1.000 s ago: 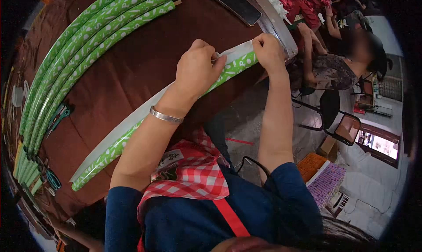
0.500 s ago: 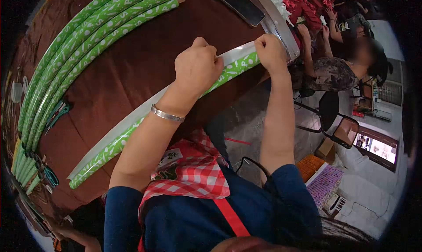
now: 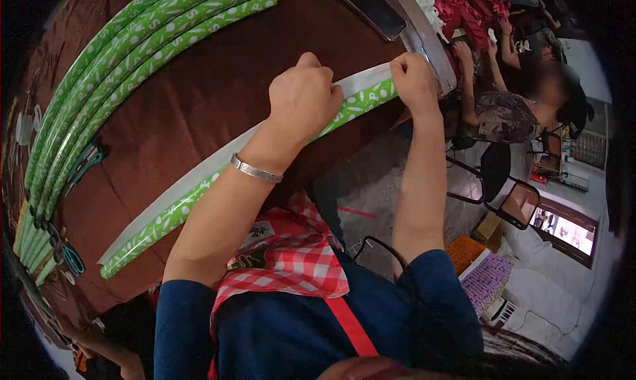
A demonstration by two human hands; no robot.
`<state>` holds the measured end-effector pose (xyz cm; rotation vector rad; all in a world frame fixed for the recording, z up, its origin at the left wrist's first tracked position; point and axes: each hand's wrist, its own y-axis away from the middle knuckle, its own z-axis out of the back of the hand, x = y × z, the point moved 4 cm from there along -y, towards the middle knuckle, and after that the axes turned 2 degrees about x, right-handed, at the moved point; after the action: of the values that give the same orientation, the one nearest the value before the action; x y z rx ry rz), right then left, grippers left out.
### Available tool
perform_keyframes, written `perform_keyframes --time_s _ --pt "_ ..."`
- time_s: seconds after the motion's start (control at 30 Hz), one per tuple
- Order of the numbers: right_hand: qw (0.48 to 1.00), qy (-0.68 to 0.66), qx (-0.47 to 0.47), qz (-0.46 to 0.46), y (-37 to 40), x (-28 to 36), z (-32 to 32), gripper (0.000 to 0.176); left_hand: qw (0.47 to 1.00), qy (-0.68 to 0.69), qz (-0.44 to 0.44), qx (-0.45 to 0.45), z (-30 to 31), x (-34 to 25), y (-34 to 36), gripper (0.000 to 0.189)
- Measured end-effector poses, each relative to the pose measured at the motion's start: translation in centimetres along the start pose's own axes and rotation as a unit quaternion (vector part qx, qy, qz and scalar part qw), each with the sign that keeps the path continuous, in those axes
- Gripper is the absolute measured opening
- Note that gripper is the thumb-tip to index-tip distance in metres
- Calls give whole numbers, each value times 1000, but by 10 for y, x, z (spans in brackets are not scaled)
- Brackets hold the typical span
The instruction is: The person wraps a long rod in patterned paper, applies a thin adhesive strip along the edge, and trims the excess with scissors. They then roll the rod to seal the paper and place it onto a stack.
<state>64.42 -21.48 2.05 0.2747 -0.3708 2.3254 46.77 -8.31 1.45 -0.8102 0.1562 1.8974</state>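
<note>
On a brown-covered table (image 3: 218,82) lies a green-printed wrap (image 3: 164,229), seemingly light, pliant and slick, its white edge gripped by a person's left hand (image 3: 300,100) and its end pinched by the right hand (image 3: 417,83), both apparently sound holds.

On my feed, the back of the left hand (image 3: 301,96) hides its fingertips and whatever part of the green printed wrap (image 3: 364,100) lies beneath; its forearm covers another stretch. I can't see how the right hand's (image 3: 416,82) curled fingertips meet the wrap's end. The top edge cuts off the smartphone (image 3: 371,12) and the uppermost green-patterned tubes (image 3: 119,68). A co-worker's (image 3: 507,118) face is blurred, and the purple pieces (image 3: 489,279) are too small for me to identify.
</note>
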Motion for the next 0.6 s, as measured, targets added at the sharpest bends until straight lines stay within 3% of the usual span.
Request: perform_keyframes --time_s 0.6 --pt "997 54 41 -37 -2 8 3 18 999 4 26 30 -1 0 -2 16"
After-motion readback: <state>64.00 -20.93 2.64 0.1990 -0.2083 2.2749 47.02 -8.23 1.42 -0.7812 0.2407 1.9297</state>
